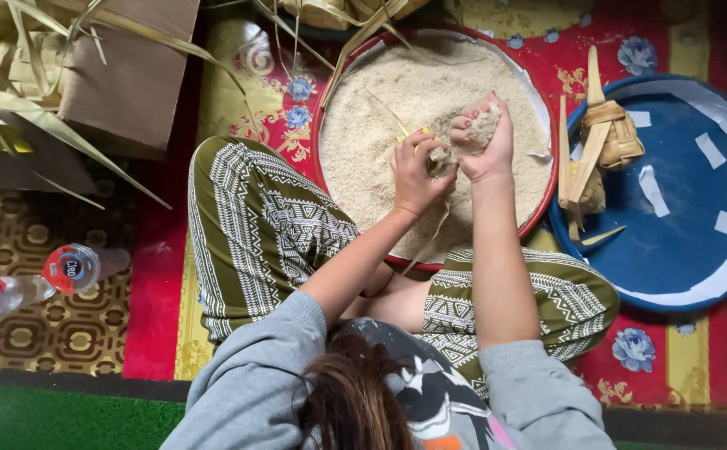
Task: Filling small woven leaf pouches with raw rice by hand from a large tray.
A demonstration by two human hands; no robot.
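I sit cross-legged over a red-rimmed basin (pixel 538 108) full of raw rice (pixel 397 92). My left hand (pixel 415 173) grips a small woven palm-leaf pouch (pixel 437 157) just above the rice. My right hand (pixel 482 137) is cupped around a handful of rice grains, held directly over the pouch's opening and touching it. A loose leaf strip hangs down from the pouch toward my knee.
A blue round tray (pixel 680 250) at the right holds a few finished woven pouches (pixel 609 137) and paper scraps. Palm leaves and cardboard (pixel 130 75) lie at the top left. Two plastic bottles (pixel 38 279) lie on the patterned mat at the left.
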